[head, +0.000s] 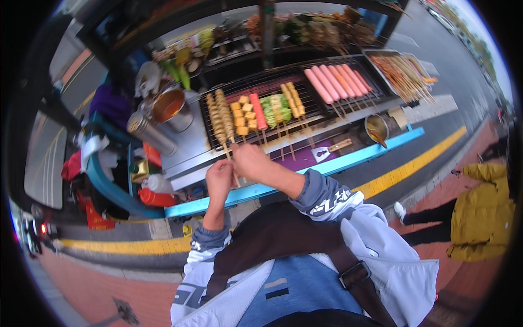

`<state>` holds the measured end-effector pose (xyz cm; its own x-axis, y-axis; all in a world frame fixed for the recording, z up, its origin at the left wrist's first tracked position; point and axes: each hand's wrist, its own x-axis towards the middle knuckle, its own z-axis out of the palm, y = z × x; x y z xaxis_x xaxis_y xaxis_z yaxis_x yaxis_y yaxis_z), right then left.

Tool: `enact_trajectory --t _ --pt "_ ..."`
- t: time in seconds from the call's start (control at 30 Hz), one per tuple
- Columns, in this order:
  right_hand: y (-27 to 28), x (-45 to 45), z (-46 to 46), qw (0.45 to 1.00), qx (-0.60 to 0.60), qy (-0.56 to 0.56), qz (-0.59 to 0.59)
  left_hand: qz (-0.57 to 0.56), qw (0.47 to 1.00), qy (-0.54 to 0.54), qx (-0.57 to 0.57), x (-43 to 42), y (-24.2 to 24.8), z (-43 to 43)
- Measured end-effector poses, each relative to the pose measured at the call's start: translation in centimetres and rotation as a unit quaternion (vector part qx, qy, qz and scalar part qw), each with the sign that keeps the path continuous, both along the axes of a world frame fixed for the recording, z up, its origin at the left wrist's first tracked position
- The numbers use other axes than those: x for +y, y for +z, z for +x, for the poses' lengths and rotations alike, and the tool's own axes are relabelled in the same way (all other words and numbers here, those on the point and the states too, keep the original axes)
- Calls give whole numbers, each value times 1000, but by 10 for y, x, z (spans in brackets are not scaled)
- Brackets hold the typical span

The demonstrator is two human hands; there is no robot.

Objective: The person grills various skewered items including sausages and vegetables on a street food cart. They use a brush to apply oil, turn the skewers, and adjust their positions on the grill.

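Note:
Both my hands are at the left end of a wire-grate grill [257, 90], close together at the stick ends of two browned, ridged food skewers [219, 116]. My left hand [217, 178] pinches a thin wooden stick below the food. Just above and to the right, my right hand [250, 161] is closed around a stick too; its fingertips are partly hidden. Beside these lie skewered yellow cubes [241, 118], a red stick-shaped piece [258, 111], a leafy green skewer [274, 110] and two golden folded skewers [293, 100]. Farther right, several pink sausages [327, 83] rest on sticks.
A steel pot of red sauce [168, 107] and a metal shaker [150, 131] stand left. A scraper [330, 149] and a sauce pot [376, 128] sit near the blue front rail [367, 149]. A tray of skewers [402, 75] is right. A person in a mustard jacket [480, 212] stands nearby.

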<state>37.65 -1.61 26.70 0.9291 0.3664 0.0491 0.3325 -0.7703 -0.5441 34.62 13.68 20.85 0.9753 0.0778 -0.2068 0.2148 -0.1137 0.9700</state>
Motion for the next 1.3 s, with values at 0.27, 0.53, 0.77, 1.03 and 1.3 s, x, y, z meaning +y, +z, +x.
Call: enact_trajectory --t 0.27,0.53,0.77,1.03,1.3 --pt "3 -134 -45 937 -91 -221 254 21 997 61 -34 28 -14 -20" --pt "-27 -283 -42 887 -5 -383 259 78 953 181 -229 -21 40 -59" --pt "-28 -375 -25 895 10 -331 297 116 970 -8 -216 -188 48 -51" --pt "-39 -482 -16 898 -116 -360 223 61 995 -41 -66 -342 5 20" --pt "-59 -510 10 905 47 -290 307 -10 1000 24 -4 -376 5 50"
